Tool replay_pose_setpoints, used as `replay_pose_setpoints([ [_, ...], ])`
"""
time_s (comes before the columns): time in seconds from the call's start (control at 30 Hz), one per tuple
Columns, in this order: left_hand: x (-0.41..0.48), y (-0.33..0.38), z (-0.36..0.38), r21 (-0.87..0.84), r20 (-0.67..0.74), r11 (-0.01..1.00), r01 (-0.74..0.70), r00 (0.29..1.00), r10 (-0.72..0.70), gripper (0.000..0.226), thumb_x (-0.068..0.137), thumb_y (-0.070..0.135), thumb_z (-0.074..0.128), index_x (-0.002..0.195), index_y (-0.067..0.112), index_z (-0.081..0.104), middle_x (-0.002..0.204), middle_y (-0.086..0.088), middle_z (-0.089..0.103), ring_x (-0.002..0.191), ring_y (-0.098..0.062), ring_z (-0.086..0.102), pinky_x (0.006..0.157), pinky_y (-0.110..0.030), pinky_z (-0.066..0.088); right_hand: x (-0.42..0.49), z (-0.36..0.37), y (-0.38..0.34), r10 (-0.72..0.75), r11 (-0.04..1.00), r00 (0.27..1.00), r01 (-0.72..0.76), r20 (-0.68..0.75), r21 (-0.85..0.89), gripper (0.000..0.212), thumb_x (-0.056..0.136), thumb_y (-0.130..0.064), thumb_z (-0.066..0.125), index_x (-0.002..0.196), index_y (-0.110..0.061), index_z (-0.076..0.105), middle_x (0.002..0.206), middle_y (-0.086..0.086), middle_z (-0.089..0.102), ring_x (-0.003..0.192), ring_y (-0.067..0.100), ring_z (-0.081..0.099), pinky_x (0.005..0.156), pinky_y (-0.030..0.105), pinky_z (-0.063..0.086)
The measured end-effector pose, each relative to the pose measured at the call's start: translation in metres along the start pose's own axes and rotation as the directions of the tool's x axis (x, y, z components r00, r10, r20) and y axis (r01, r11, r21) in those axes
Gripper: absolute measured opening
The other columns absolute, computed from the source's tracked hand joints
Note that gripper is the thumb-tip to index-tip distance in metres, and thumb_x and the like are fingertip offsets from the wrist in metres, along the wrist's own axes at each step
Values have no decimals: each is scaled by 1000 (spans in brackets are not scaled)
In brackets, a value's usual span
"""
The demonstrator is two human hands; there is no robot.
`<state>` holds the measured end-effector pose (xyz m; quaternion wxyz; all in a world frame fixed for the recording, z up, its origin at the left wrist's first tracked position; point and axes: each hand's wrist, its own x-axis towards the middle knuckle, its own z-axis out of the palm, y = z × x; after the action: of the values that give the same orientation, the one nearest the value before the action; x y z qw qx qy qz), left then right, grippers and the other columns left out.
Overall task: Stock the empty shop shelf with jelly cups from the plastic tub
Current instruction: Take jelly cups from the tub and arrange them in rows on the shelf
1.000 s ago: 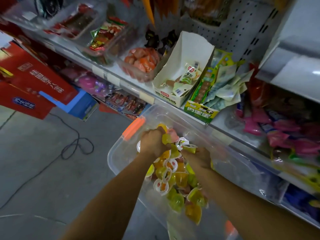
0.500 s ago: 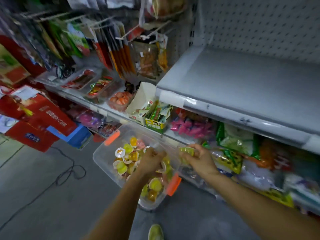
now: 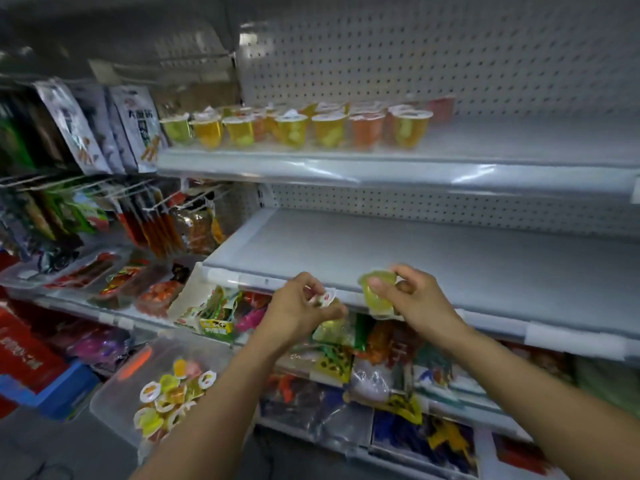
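Note:
My left hand (image 3: pixel 298 311) grips a jelly cup (image 3: pixel 325 299) with a white lid, fingers curled round it. A yellow-green jelly cup (image 3: pixel 377 296) is pinched in my right hand (image 3: pixel 417 299). Both hands hover at the front edge of an empty grey shelf (image 3: pixel 433 258). The shelf above (image 3: pixel 502 161) carries several jelly cups (image 3: pixel 294 128) standing upright in rows. Down at the lower left, the clear plastic tub (image 3: pixel 114 400) with an orange handle sits on the floor, holding several loose jelly cups (image 3: pixel 169 396).
Hanging snack bags (image 3: pixel 86 133) fill the pegs at the left. Trays of packaged snacks (image 3: pixel 138 285) line a lower left shelf. Below the empty shelf, coloured packets (image 3: pixel 346 358) crowd the lower shelves. Red boxes (image 3: pixel 24 358) and a blue box stand on the floor at far left.
Both hands rose from the tub to the front edge of the empty shelf, each carrying a jelly cup. My view tilted up, so the stocked upper shelf now shows.

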<state>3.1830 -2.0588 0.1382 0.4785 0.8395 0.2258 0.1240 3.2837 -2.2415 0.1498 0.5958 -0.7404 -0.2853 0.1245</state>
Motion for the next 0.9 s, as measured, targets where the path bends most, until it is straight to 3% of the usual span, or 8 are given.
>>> replay_pose_setpoints([
  [0.1,3,53,-1,32,-8,988,-149,989,149,30,65,39,88,81,26,66,86,4,69,72,-7,63,56,-19,47,1,-34,-32,-65,998,997,65,-31,-26,14,88,-28,68,86,-14,64,55,-16,60,49,-5,52,50,8,37],
  [0.2,12,96,-11,37,-20,966,-256,966,256,34,59,57,85,74,32,68,82,9,72,77,-9,68,67,-29,54,10,-55,-63,-125,991,990,121,-72,-54,18,86,-35,68,90,-17,66,73,-4,65,60,-2,56,57,14,44],
  [0.27,20,123,-21,27,-39,945,-327,944,328,42,54,66,80,74,31,69,80,9,72,78,-10,69,72,-35,56,19,-67,-84,-181,983,978,175,-108,-60,23,86,-34,68,90,-11,66,73,5,62,60,3,53,55,15,41],
  [0.37,34,162,-35,4,-90,907,-421,903,419,41,61,60,81,77,24,71,80,1,72,72,-14,67,65,-33,53,36,-81,-113,-264,964,950,257,-166,-64,29,87,-36,67,90,-7,65,68,22,55,59,10,47,53,21,36],
  [0.5,70,196,-46,30,-119,852,-522,845,522,45,60,62,81,77,23,70,84,6,71,73,-10,61,68,-30,49,66,-103,-137,-317,948,913,306,-256,-84,15,88,-32,68,92,-18,67,65,4,63,57,6,53,55,18,41],
  [0.6,96,209,-52,67,-105,834,-548,827,552,41,61,61,81,77,25,70,75,15,66,68,-6,56,65,-30,44,95,-121,-143,-322,947,897,299,-304,-121,14,86,-31,70,96,-21,67,82,10,71,71,14,63,68,26,49],
  [0.7,124,217,-57,86,-105,831,-550,824,557,34,64,56,82,75,26,70,67,18,60,62,0,49,61,-26,36,127,-138,-141,-292,954,889,243,-352,-177,20,86,-31,71,104,-23,63,88,6,69,77,15,63,64,23,47],
  [0.9,177,237,-59,9,-73,851,-526,848,525,45,57,60,84,80,24,71,96,4,71,83,-11,65,59,-28,53,194,-151,-125,-209,953,898,98,-387,-287,36,80,-20,77,107,-23,54,92,2,62,73,12,59,61,22,46],
])
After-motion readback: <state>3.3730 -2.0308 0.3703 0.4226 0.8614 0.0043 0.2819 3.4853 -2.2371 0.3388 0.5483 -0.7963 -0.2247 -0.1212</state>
